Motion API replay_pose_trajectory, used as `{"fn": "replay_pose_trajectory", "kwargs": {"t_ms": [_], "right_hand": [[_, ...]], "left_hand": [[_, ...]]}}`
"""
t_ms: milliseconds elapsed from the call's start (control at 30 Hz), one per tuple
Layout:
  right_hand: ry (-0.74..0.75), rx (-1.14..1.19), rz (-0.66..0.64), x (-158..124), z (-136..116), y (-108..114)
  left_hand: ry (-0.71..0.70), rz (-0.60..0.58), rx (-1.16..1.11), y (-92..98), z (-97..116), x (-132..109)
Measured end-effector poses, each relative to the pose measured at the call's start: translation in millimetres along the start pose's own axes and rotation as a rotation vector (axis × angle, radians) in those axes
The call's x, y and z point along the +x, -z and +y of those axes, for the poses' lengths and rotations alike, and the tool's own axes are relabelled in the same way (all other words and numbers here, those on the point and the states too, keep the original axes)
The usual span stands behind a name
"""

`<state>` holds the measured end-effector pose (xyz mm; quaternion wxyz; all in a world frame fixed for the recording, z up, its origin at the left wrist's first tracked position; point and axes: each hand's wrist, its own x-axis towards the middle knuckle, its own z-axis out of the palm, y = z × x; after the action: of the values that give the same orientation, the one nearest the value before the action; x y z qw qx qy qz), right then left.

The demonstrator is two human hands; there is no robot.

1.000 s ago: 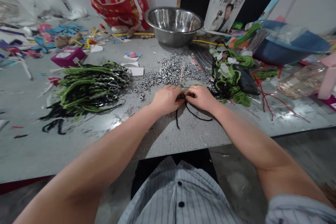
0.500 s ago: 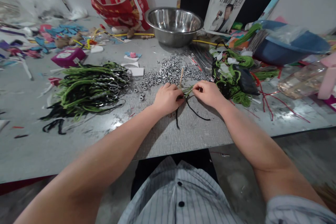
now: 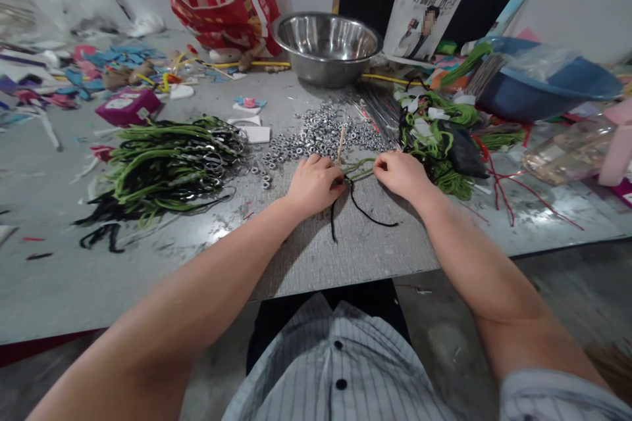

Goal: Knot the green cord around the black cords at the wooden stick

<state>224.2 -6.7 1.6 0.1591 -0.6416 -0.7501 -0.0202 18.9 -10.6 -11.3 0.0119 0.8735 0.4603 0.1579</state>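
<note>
Green cord [image 3: 363,170] stretches between my two hands above the grey table. My left hand [image 3: 316,185] is closed at the cord's left end, its fingertips partly hidden. My right hand [image 3: 401,174] pinches the other end between thumb and fingers. A black cord [image 3: 370,214] hangs from beside my left fingertips, with two loose ends lying toward the table's front. Just beyond my left fingers a thin wooden stick [image 3: 341,145] stands nearly upright. Small metal rings [image 3: 320,131] lie in a loose heap right behind my hands.
A pile of green and black cords with metal clasps [image 3: 172,164] lies left. Behind stand a steel bowl [image 3: 326,69] and a red bag [image 3: 222,13]. On the right are green cord bundles [image 3: 454,181], a blue basin [image 3: 548,92] and a clear bottle [image 3: 557,154].
My right hand has moved a little to the right, and a longer stretch of green cord now shows between the hands. My left hand has stayed almost in place.
</note>
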Motion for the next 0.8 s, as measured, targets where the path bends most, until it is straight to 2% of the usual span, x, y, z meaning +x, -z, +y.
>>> {"fn": "replay_pose_trajectory", "kwargs": {"t_ms": [200, 367, 567, 733, 800], "right_hand": [[-0.036, -0.054, -0.083, -0.3, -1.9, 4.1], [-0.053, -0.009, 0.03, 4.5, 7.5, 4.4], [-0.085, -0.079, 0.03, 11.4, 24.6, -2.7], [-0.116, -0.148, -0.048, 11.5, 20.0, -2.5], [-0.103, -0.161, -0.043, 11.3, 16.2, -0.5]], "left_hand": [[0.006, -0.003, 0.011, 1.1, 0.5, 0.1], [0.007, -0.007, -0.015, 2.9, 0.5, -0.1], [-0.025, 0.081, -0.096, 2.5, -3.6, 0.7], [-0.007, 0.127, -0.13, 5.0, -5.5, 2.5], [-0.007, 0.147, -0.134, 7.0, -5.9, 2.7]]}}
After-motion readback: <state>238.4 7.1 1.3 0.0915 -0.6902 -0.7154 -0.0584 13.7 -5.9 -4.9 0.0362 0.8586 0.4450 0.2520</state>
